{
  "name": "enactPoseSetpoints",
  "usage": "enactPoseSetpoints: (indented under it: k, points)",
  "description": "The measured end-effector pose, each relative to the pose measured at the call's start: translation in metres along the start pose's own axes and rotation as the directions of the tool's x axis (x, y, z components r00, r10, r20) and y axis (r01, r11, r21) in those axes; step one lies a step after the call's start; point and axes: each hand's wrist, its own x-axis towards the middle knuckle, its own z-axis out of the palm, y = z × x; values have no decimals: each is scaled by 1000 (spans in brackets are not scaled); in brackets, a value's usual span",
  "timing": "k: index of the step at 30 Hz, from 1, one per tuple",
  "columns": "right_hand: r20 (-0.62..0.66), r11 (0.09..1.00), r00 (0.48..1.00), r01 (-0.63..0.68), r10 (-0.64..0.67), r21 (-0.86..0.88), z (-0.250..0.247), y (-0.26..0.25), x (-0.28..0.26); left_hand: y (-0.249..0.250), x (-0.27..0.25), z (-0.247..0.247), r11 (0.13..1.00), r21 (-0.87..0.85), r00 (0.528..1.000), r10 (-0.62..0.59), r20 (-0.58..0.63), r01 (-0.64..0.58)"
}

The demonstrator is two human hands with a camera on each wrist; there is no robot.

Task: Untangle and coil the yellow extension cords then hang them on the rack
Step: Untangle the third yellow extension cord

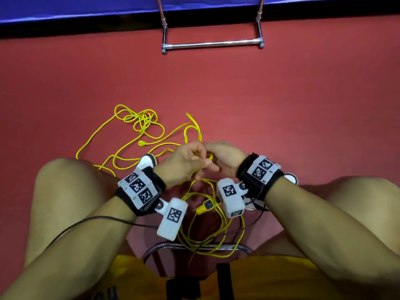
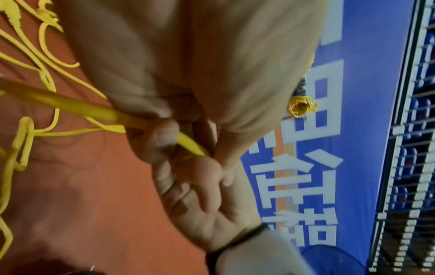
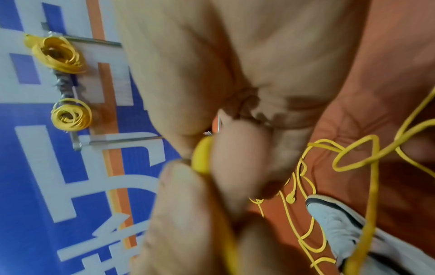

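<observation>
A: Judging from the rack, how far along is the person?

B: Partly done. The right wrist view shows 2 coiled cords already hanging on its pegs, 1 above the other. In the head view only the rack's base bar is visible, standing on the red floor well apart from the person's knees.

A: And what is left?

B: At least 1 yellow cord lies loose on the floor ahead of the left knee, still knotted into a small tangle at its far end. More yellow loops hang below the hands, with a yellow plug among them. Whether that is 1 cord or 2 cannot be told.

A: What are the hands doing?

B: The left hand has its fingers curled round a strand of cord, which passes through its fist. The right hand touches the left and pinches a yellow piece between thumb and fingertip.

A: So the step in hand?

B: Probably coiling or working the strand free; hanging it has not yet happened.
</observation>
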Motion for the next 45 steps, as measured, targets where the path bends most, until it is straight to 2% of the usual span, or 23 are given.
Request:
enactPoseSetpoints:
  k: [3,5,8,11,13,15,17,20,23,24,26,28,30,31,33,35,36,38,40,42,45]
  points:
    - [-50,994,998,44,-40,97,-2,-6,1,-5,-5,10,995,71,997,-66,-29,68]
    - [-80,972,992,116,-101,207,-1,-19,-2,-13,-2,9,992,79,987,-86,-135,97]
    - [-150,928,981,164,-119,336,-2,-37,-3,-22,6,0,989,62,939,-107,-326,134]
    - [-202,864,969,220,-142,452,-4,-47,-5,-18,12,-8,996,20,880,-66,-470,85]
    - [-201,801,969,234,-145,552,-4,-55,-10,-8,14,-12,1000,9,855,-9,-519,17]
    - [-198,707,977,197,-81,679,-8,-60,-12,2,12,-14,998,31,856,65,-513,-58]
    - [-208,614,977,135,48,777,-15,-59,-9,5,6,-12,994,64,876,110,-469,-91]
    - [-209,582,951,39,227,812,-29,-52,0,-2,-3,-11,998,28,934,63,-352,-57]
    - [-227,650,942,14,246,760,-34,-45,10,-15,-7,-15,993,-72,973,-111,-201,99]
    - [-247,689,950,48,193,723,-33,-45,13,-20,-8,-14,980,-80,967,-192,-169,180]
    - [-228,716,974,151,12,682,-28,-52,13,-28,-10,-10,946,66,944,-308,-121,317]
    - [-133,669,974,223,-183,710,-26,-67,6,-35,-11,-6,908,279,950,-307,-64,312]
    - [-78,678,945,285,-319,677,-27,-82,-5,-42,-8,-4,896,366,966,-253,-49,253]
    - [-100,724,935,328,-339,607,-28,-85,-7,-44,-7,-4,888,366,960,-268,-85,280]
    - [-219,848,919,388,-327,360,-28,-79,-6,-51,-5,-4,867,312,921,-360,-149,389]
    - [-346,925,900,338,-264,172,-28,-68,0,-52,-6,-5,870,234,900,-407,-158,435]
    - [-377,943,900,294,-217,157,-30,-63,2,-50,-4,-9,900,169,910,-371,-185,402]
    - [-377,941,917,231,-126,248,-38,-57,4,-36,0,-19,968,-17,929,-247,-277,252]
    - [-277,932,954,197,-112,305,-44,-56,3,-17,3,-29,961,-263,935,-171,-311,88]
    - [-167,964,977,165,-130,210,-40,-52,0,-2,3,-32,907,-421,951,-102,-292,-32]
    - [-44,989,989,141,-143,-40,-9,-34,-6,10,2,-28,856,-502,957,-29,-288,-126]
